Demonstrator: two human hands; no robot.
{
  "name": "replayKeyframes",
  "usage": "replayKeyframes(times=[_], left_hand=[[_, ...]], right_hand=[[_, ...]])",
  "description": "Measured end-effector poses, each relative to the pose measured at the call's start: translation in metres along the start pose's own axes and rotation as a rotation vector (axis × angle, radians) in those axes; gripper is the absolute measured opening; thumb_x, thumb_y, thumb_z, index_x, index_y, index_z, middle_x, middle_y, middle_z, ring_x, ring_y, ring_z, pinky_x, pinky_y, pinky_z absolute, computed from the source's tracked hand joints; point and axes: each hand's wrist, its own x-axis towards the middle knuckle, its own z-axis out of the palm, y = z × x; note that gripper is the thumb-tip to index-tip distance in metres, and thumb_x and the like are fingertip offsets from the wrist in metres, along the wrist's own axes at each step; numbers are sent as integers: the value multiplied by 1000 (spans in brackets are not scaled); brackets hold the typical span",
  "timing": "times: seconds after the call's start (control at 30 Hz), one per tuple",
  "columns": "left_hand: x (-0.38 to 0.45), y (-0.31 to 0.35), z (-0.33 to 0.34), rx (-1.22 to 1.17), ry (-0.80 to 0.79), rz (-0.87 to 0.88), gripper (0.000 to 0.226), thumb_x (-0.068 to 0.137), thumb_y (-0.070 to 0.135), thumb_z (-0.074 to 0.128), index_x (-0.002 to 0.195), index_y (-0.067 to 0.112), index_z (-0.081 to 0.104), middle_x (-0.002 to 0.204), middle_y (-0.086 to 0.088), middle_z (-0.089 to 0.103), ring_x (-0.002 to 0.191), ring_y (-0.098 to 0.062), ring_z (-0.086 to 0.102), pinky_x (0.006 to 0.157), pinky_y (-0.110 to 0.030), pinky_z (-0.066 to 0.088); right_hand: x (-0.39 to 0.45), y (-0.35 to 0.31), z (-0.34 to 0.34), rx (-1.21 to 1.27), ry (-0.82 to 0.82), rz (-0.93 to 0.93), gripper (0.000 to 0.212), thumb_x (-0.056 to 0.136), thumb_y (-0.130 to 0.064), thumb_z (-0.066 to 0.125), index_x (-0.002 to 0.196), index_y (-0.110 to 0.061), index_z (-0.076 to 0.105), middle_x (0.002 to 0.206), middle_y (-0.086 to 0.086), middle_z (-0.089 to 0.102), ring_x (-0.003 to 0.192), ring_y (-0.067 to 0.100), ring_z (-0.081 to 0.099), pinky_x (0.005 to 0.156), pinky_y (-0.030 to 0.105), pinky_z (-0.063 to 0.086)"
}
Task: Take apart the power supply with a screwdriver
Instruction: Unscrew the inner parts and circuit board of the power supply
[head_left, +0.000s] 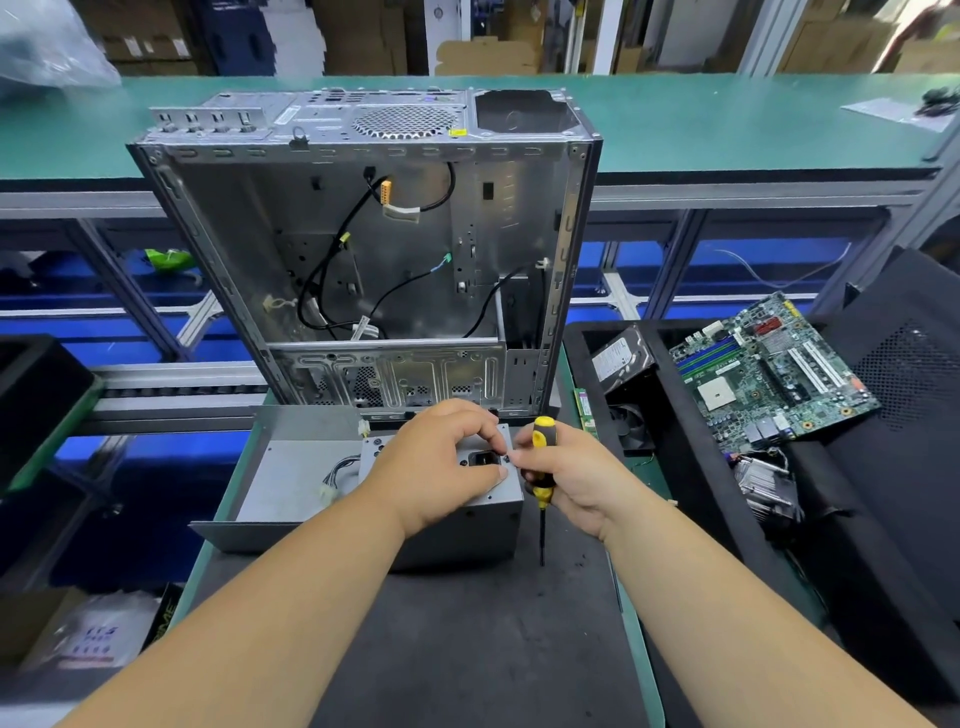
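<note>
1. Power supply (457, 525): grey box on dark mat (467, 649), just in front of the gutted PC case (363, 249), socket face up.
2. Head view, left hand (441, 462): curled over the top face, steadying, fingertips by the socket corner.
3. Right hand (566, 478): wrapped round the yellow-black screwdriver (543, 467), shaft down beside the box; forefinger and thumb pinching at the corner. Probably lifting a loosened screw; too small to confirm.
4. Next: drop screw aside, seat tip in another cover screw.

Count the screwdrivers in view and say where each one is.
1. The screwdriver is held upright in the right hand, tip down beside the power supply. Others may lie hidden in the bins.
</note>
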Motion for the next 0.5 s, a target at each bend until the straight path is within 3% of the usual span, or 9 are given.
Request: replayKeyframes(times=[0.17, 0.4, 0.5], left_hand=[[-1, 1, 4, 6, 38, 11, 15, 77, 31, 79, 84, 40, 69, 110, 27, 57, 113, 7, 50, 95, -23, 42], [2, 5, 7, 14, 87, 18, 11, 77, 33, 80, 77, 39, 71, 106, 26, 59, 110, 0, 53, 94, -35, 48], [3, 6, 7, 31, 84, 21, 12, 78, 32, 79, 75, 40, 70, 104, 28, 58, 108, 1, 53, 94, -35, 47]], right_hand=[[-1, 1, -2, 4, -8, -17, 22, 86, 7, 67, 89, -13, 59, 75, 5, 54, 65, 16, 48, 65, 31, 41], [0, -4, -5, -120, -13, -5, 16, 86, 1, 69, 89, -13, 59, 65, -2, 54, 58, 12, 48, 55, 25, 41], [-1, -6, -7, -112, -29, 25, 12, 89, -5, 67, 86, -14, 61, 74, 3, 57, 58, 11, 49, 57, 25, 39]])
